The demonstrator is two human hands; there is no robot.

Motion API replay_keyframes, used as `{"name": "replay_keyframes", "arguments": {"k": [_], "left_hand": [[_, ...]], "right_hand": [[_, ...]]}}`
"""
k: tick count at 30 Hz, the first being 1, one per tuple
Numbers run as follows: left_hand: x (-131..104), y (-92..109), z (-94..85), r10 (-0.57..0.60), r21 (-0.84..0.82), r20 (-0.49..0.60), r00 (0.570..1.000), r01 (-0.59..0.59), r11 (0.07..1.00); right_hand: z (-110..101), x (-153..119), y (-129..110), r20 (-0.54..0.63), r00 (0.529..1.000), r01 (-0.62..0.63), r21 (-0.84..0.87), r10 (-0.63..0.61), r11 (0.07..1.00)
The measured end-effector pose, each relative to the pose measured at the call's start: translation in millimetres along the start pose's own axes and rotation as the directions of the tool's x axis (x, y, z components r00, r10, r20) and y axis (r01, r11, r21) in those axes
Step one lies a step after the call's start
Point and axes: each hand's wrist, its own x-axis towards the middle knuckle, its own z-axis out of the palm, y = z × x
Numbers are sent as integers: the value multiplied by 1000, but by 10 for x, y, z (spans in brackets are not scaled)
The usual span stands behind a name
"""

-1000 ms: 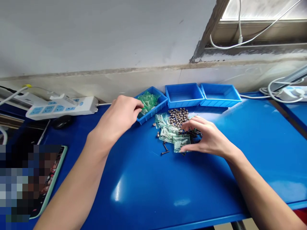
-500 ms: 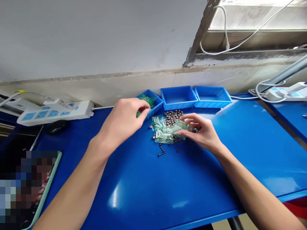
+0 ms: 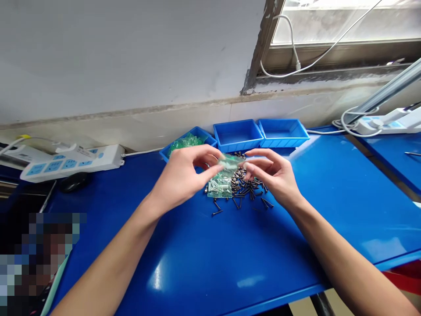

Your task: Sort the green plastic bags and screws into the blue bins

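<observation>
My left hand [image 3: 184, 175] pinches the left end of a small clear green bag [image 3: 230, 161]. The fingers of my right hand [image 3: 276, 173] close on the bag's right end, above a pile of dark screws [image 3: 251, 188]. Another green bag with white pieces inside [image 3: 219, 188] lies on the blue table [image 3: 197, 254], just below my left fingertips. Behind my left hand, a blue bin holds crumpled green bags [image 3: 187, 141]. Part of the screw pile is hidden by my hands and the bag.
Two blue bins [image 3: 238, 135] [image 3: 283, 131] stand against the wall. A white power strip [image 3: 74, 163] and a black mouse [image 3: 75, 182] are at the left. Another power strip with cables [image 3: 384, 123] lies at the back right.
My left hand has left the bin of green bags and come right to the bag in my right hand. That bin sits further left, and the view has shifted slightly.
</observation>
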Motion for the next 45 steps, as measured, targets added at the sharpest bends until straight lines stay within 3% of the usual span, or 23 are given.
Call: {"name": "replay_keyframes", "arguments": {"k": [3,5,7,10,13,15,21,26,33,37,41,45], "left_hand": [[-5,-16,-157,98,285,-223,970,-31,958],[-3,-65,-246,165,482,-279,946,-11,876],[6,-142,-295,153,608,-271,950,46,792],[30,-268,-300,21,691,-198,980,124,712],[52,-340,-280,-88,681,-88,992,124,721],[57,-347,-277,-115,662,-58,992,124,739],[65,-340,-230,-113,717,-93,989,145,682],[140,-408,-22,-30,720,-12,999,30,693],[167,-467,82,59,691,5,998,-46,721],[158,-494,68,51,658,30,998,-58,751],[166,-456,7,103,593,-29,994,-66,802],[143,-252,-65,170,463,-141,975,-87,882]], "right_hand": [[-101,49,-62,-183,979,51,-216,-92,975],[-173,73,-61,-242,956,58,-405,-168,913],[-224,79,-33,-205,954,62,-585,-221,809],[-235,58,20,-98,974,49,-790,-204,612],[-197,22,52,-57,986,19,-894,-155,448],[-174,4,63,-31,988,33,-912,-148,408],[-164,-4,103,22,983,107,-872,-181,478],[-154,25,159,24,979,139,-804,-202,578],[-112,46,158,-118,948,173,-591,-296,788],[-76,32,113,-126,949,180,-540,-290,822],[-56,26,87,-155,963,134,-436,-221,890],[-42,27,61,-163,985,26,-200,-59,980]]}}
